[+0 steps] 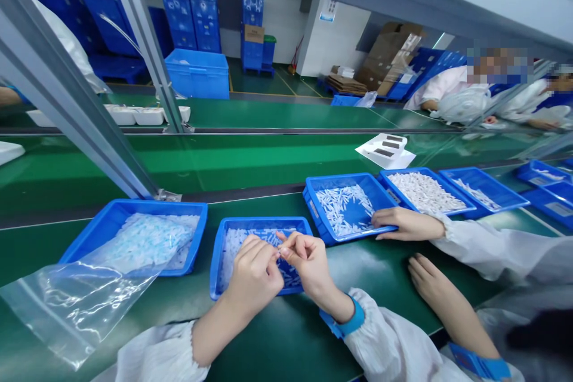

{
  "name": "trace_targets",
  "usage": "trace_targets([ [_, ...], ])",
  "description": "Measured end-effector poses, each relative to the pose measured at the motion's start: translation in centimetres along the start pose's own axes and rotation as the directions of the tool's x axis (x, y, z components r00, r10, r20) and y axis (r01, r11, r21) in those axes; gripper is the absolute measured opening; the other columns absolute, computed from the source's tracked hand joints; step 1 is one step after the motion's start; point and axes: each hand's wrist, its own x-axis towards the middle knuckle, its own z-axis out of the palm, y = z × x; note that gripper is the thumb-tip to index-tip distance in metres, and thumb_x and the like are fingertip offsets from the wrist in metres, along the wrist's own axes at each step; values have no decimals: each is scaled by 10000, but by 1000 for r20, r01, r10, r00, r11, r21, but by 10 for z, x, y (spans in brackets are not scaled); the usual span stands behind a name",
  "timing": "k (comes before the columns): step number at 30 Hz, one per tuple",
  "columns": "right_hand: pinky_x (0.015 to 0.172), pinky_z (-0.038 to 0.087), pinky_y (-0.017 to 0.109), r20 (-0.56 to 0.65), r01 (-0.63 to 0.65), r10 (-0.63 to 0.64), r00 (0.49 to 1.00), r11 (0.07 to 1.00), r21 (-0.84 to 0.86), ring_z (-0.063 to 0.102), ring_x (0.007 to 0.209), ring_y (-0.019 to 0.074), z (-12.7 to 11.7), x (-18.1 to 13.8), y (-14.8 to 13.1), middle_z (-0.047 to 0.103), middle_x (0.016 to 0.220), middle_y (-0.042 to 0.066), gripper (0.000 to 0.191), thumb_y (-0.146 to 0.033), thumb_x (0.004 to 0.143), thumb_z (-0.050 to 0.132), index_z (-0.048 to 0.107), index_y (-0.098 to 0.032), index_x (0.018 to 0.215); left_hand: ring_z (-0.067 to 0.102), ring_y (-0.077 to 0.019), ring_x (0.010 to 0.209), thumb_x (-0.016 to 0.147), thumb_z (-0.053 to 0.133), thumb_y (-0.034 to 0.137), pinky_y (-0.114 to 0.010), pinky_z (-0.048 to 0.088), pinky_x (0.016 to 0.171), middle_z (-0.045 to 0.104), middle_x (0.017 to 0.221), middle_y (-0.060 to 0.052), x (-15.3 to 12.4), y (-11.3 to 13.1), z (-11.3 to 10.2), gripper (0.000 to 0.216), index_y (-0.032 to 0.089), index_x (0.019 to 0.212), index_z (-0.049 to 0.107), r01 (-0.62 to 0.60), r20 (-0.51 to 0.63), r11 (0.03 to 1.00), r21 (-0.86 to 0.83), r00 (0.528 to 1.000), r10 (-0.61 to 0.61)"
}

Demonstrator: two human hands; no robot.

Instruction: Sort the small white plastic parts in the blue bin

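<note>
My left hand and my right hand meet over a blue tray full of small white plastic parts. Both are closed in a pinch, fingertips touching around a tiny white part held between them. To the left stands another blue tray with a clear plastic bag of white parts spilling out toward me.
A co-worker's hands lie to my right: one on the edge of a blue tray of white pieces, the other flat on the green table. More blue trays line the right. A metal post slants across the conveyor.
</note>
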Motion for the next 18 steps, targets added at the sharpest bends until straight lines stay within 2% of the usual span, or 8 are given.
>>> trace_targets([
  [3,996,443,409,17,-57,56,998,996,67,553,562,111,-4,3,-2,592,558,-32,466,-207,654,781,345,-190,490,489,-145,543,800,407,20,-287,409,571,508,538,-12,3,0,-1,280,172,599,527,21,31,1000,-23,999,-20],
  [6,830,508,324,13,-172,171,985,976,131,586,615,125,-9,8,-8,635,635,-28,271,-232,604,823,565,-198,680,544,-144,603,838,451,45,-293,433,628,586,608,-15,6,0,-1,236,161,664,561,51,29,998,-47,998,-50],
  [8,708,497,258,27,-235,233,972,964,125,588,642,124,-11,11,-12,649,697,-14,280,-277,617,822,645,-196,818,575,-143,643,840,495,54,-298,445,668,634,672,-15,7,-1,-2,185,160,720,588,68,0,996,-58,998,-68],
  [9,671,480,239,44,-249,246,968,963,101,580,644,120,-11,13,-13,646,706,-8,259,-306,644,806,666,-187,826,585,-143,659,838,512,55,-300,449,683,650,697,-16,7,-2,-2,167,161,743,598,73,-15,995,-63,997,-74],
  [13,623,439,229,110,-219,222,969,975,-34,532,609,111,-11,15,-12,598,629,-3,230,-379,755,717,681,-159,699,607,-144,692,835,538,51,-304,461,709,676,740,-17,6,-4,-2,147,162,784,621,57,-61,995,-82,996,-62],
  [18,655,462,243,78,-78,86,993,992,-104,560,675,130,-11,13,-11,631,722,16,163,-332,777,702,703,-170,758,616,-156,747,843,594,122,-319,463,742,695,809,-22,7,-5,-2,81,167,889,643,91,-70,993,-77,993,-97],
])
